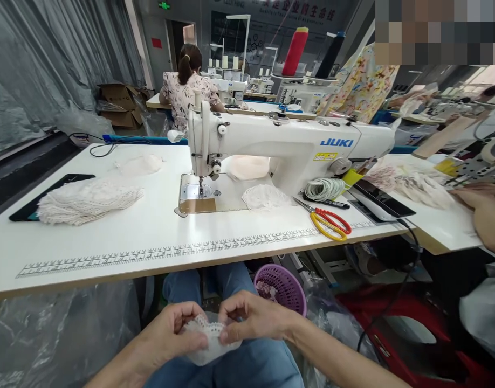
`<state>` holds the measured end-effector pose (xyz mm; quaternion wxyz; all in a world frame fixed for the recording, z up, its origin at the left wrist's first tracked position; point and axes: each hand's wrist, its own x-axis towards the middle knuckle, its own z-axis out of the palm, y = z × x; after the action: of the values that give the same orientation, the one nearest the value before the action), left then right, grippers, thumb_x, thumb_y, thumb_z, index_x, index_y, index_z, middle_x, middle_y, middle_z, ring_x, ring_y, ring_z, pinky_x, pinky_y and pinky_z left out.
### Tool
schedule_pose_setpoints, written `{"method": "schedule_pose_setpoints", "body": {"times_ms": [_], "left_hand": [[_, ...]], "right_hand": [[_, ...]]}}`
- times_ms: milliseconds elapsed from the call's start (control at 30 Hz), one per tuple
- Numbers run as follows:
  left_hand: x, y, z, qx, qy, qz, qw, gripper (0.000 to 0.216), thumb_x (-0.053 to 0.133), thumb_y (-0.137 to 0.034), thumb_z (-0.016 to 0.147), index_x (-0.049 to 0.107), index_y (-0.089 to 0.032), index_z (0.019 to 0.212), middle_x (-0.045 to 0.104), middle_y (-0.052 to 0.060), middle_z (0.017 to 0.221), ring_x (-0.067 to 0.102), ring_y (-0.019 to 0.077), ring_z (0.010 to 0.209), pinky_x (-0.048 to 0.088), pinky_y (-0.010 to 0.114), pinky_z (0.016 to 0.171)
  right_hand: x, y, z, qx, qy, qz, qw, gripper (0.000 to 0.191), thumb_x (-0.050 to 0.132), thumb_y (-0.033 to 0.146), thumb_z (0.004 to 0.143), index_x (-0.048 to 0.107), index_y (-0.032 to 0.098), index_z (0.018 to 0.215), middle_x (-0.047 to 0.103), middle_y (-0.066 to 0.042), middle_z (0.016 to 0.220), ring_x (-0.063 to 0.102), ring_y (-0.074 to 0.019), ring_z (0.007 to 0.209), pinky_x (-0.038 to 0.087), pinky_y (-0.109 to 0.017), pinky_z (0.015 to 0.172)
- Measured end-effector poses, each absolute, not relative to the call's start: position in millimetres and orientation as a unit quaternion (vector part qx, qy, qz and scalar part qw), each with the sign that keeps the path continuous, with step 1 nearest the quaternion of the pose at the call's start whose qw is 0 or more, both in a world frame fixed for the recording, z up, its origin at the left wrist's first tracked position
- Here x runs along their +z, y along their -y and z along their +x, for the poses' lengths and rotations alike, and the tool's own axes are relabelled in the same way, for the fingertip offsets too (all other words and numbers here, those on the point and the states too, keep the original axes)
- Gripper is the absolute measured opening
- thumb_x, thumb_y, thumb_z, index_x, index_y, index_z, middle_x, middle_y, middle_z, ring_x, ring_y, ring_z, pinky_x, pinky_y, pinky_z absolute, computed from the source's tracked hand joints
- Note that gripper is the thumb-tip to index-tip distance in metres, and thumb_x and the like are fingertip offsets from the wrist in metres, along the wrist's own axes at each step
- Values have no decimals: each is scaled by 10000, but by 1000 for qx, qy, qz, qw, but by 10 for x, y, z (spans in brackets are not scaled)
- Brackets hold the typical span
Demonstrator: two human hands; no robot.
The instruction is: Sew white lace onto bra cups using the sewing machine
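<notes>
Over my lap, a small white fabric piece with a scalloped lace edge (209, 345) is pinched between both hands. My left hand (172, 331) grips its left side, thumb on top and fingers curled behind. On the right side, my right hand (253, 320) holds the lace edge between thumb and bent fingers. Beyond the hands, a white JUKI sewing machine (291, 137) stands on the white table (158, 226). A stack of white lace pieces (88, 200) lies at the table's left, and another lace piece (267, 196) rests right of the needle plate.
Scissors with red and yellow handles (330, 222) lie near the front edge, by a coil of pale cord (324, 188). A printed ruler (162, 252) runs along that edge. Below stands a purple basket (298, 293). Other people work at machines behind and to the right.
</notes>
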<state>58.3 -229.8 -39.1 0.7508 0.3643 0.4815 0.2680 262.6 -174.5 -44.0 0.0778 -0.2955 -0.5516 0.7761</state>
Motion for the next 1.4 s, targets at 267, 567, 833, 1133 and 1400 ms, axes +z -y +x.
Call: {"method": "schedule_pose_setpoints", "body": {"times_ms": [267, 567, 833, 1133, 1400], "left_hand": [[-393, 2331, 546, 258, -505, 362, 740, 359, 791, -442, 554, 652, -145, 703, 552, -9, 629, 473, 151, 629, 357, 220, 592], [-423, 2304, 573, 285, -500, 445, 687, 251, 713, -374, 644, 644, -135, 612, 477, -32, 621, 397, 121, 591, 296, 216, 554], [-356, 2319, 493, 265, -502, 441, 695, 234, 707, -339, 626, 637, -130, 704, 523, -17, 635, 439, 144, 629, 316, 223, 587], [-469, 2335, 513, 277, -519, 453, 670, 347, 636, -482, 700, 596, -140, 663, 446, -19, 653, 392, 145, 647, 305, 242, 610], [-440, 2366, 542, 297, -519, 497, 628, 272, 604, -404, 730, 594, -134, 698, 465, -14, 661, 411, 149, 663, 321, 245, 629]], "right_hand": [[-487, 1715, 2653, 756, 575, -308, 61, 359, 776, 426, 600, 616, 126, 716, 495, 33, 615, 425, -79, 574, 333, -195, 546], [-439, 1716, 2587, 705, 641, -297, 63, 364, 739, 445, 646, 604, 133, 776, 456, 47, 623, 381, -73, 581, 301, -189, 540], [-440, 1752, 2445, 733, 576, -347, 102, 416, 747, 482, 627, 554, 119, 689, 505, 34, 584, 436, -64, 531, 343, -186, 522], [-434, 1752, 2500, 739, 551, -372, 112, 411, 771, 455, 606, 566, 110, 699, 503, 32, 561, 438, -67, 522, 342, -190, 516], [-489, 1756, 2491, 740, 563, -346, 126, 346, 748, 403, 666, 572, 111, 727, 504, 18, 607, 435, -79, 564, 334, -199, 537]]}}
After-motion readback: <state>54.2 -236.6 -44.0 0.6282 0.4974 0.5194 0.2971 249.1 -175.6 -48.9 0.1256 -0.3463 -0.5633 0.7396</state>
